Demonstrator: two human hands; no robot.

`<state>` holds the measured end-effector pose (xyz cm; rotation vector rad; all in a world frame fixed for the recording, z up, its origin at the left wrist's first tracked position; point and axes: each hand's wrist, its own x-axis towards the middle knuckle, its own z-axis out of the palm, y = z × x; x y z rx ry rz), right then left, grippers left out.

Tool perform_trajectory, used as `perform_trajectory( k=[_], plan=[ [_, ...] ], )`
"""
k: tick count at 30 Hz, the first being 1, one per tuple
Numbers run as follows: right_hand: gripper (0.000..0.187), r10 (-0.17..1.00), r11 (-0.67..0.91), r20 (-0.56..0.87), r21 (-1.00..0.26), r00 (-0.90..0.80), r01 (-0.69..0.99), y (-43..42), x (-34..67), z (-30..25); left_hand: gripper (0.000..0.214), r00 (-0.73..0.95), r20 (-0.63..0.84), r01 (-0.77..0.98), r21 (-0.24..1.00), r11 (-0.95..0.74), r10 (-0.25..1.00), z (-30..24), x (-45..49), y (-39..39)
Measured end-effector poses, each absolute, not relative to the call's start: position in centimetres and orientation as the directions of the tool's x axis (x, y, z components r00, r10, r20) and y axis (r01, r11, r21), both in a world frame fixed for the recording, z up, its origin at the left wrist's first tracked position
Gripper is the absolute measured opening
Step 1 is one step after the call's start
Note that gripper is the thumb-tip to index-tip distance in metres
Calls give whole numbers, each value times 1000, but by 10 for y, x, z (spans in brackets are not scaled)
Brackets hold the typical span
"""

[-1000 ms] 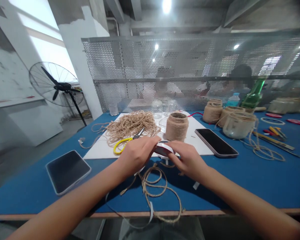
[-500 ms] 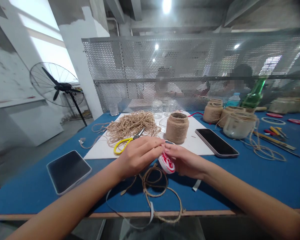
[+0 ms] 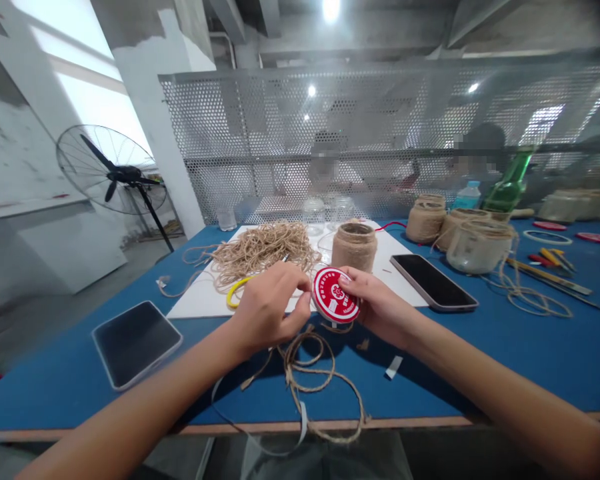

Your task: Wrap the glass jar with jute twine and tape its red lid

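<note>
My right hand [image 3: 380, 303] grips a roll of tape [image 3: 325, 300] with a round red and white printed label, thumb on its face. The label faces me, tilted upright above the blue table. At the roll's left edge, my left hand [image 3: 270, 307] pinches thumb and forefinger together; what lies between the fingertips is too small to make out. Below the hands lies a loose coil of jute twine [image 3: 307, 380], with a thin white strip [image 3: 304, 420] beside it. Behind the roll stands a twine-wrapped jar [image 3: 354, 250]. Yellow-handled scissors [image 3: 233, 293] are partly hidden behind my left hand.
A heap of twine [image 3: 265, 253] lies on a white board [image 3: 195, 303]. Phones lie at left [image 3: 137, 343] and right [image 3: 433, 283]. More jars [image 3: 480, 247], a green bottle [image 3: 510, 183] and tools stand or lie at right. A perforated screen [image 3: 260, 140] closes the back.
The roll has turned so its red label faces me. My left hand has drawn back left from over it, fingers now pinched at its edge. My right thumb rests on the label.
</note>
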<state>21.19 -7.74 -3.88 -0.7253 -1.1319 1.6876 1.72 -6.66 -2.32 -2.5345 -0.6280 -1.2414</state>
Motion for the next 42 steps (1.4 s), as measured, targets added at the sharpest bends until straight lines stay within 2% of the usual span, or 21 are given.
perform_trajectory(
  k=[11,17,34,38,42],
  plan=[
    [17,932,-94,46,-927,-360,-362,-77,212,-40,8,711,672,518,-298,-802,209,-18,10,-63],
    [17,934,-96,32,-936,-355,-338,-80,211,-39,10,770,616,462,-359,-811,166,-15,8,-61],
    [20,944,-54,56,-946,-326,-319,-81,208,-40,13,805,573,431,-386,-816,154,-14,10,-60],
    [22,953,-16,82,-947,-291,-322,-83,206,-38,10,768,613,469,-340,-815,186,-16,9,-59],
    [22,962,4,91,-947,-257,-321,-83,206,-36,8,710,684,493,-313,-812,167,-19,7,-61]
  ],
)
